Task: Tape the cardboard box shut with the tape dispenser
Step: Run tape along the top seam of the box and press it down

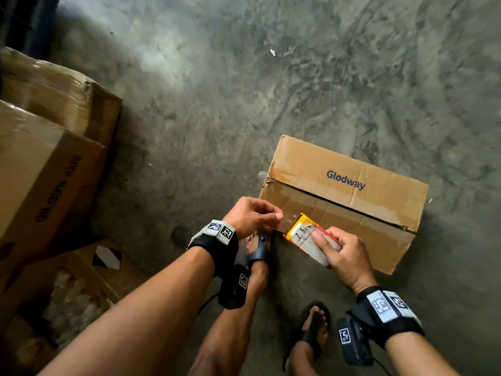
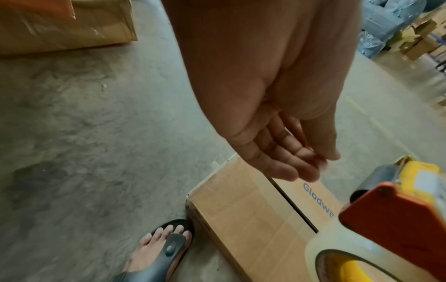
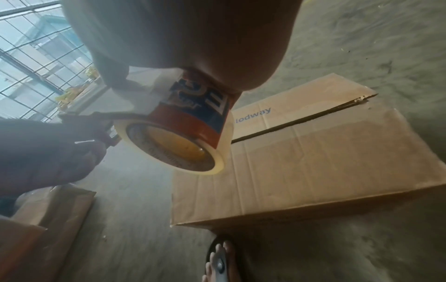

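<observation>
Concrete floor [image 1: 244,90], worn and stained, carries the cardboard box [image 1: 339,207], which lies just beyond both hands with its two top flaps folded down and the centre seam still a dark open line. Old tape residue shows on the flaps.

The right hand [image 1: 343,256] is wrapped around the tape dispenser [image 1: 306,234], holding it above the box's near corner; the clear roll shows plainly in the right wrist view. The left hand [image 1: 252,215], just left of the dispenser's mouth, has thumb and fingertips drawn together at the tape's free end (the tape itself is too clear to confirm contact, so whether it is pinched cannot be told).

Judgement: the step in hand is freeing a tail of tape. To do it well, the tail should be drawn out taut, anchored on the side wall beyond the left hand, then run straight along the seam with the flaps pressed flush.

Left of the left arm stand stacked cartons [image 1: 48,147], closed; nearer the elbow an open carton [image 1: 67,299] holds pale wrapped items, not identifiable.
</observation>
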